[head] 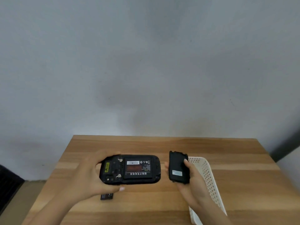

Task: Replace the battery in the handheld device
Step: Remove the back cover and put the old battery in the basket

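Observation:
My left hand (90, 177) grips the left end of the black handheld device (112, 170), held flat above the wooden table with its back open. A black battery (138, 170) with a red and white label sits in its compartment. My right hand (190, 179) holds the black back cover (177, 168) upright, just right of the device and apart from it. A second black battery (106, 196) lies on the table, partly hidden under my left hand.
A white perforated plastic basket (209, 181) lies on the table (162, 145) at the right, behind my right hand. A plain grey wall rises behind the table. The table's left edge drops to a dark floor area.

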A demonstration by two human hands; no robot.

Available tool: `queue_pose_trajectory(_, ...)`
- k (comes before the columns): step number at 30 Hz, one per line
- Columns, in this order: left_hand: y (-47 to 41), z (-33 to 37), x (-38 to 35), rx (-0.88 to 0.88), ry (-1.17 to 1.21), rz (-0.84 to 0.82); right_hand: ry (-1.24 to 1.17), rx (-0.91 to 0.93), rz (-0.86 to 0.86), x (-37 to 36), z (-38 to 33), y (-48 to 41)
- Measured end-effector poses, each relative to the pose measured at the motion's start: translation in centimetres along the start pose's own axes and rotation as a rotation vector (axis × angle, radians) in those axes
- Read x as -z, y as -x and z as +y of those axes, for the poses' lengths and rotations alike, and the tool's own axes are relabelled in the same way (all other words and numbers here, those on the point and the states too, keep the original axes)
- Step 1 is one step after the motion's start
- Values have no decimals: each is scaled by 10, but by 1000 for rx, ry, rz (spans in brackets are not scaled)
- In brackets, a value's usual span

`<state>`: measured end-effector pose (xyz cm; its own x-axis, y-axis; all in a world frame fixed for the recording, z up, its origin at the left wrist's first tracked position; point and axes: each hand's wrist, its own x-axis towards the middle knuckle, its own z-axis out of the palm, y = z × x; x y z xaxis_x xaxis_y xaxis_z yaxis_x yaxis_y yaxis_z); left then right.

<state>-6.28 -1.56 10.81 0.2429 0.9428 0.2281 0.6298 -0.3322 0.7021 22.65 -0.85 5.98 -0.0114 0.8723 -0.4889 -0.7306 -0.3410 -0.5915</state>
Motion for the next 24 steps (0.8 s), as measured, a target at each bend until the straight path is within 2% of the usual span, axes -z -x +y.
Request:
queue_pose_trajectory(4, 3, -5, -3, 45, -2, -7, 462, -71, 205, 34, 48, -55)
queue_pose_trajectory(9, 6, -12, -12, 72, -21, -12, 940, -111, 308, 76, 96, -106)
queue_pose_trajectory(15, 17, -38, -20, 136, 41, -9, 1177, -93, 425, 99, 121, -121)
queue_pose_trajectory(24, 20, -38, -21, 119, 84, 3, 1607, -13, 468, 100, 124, -115)
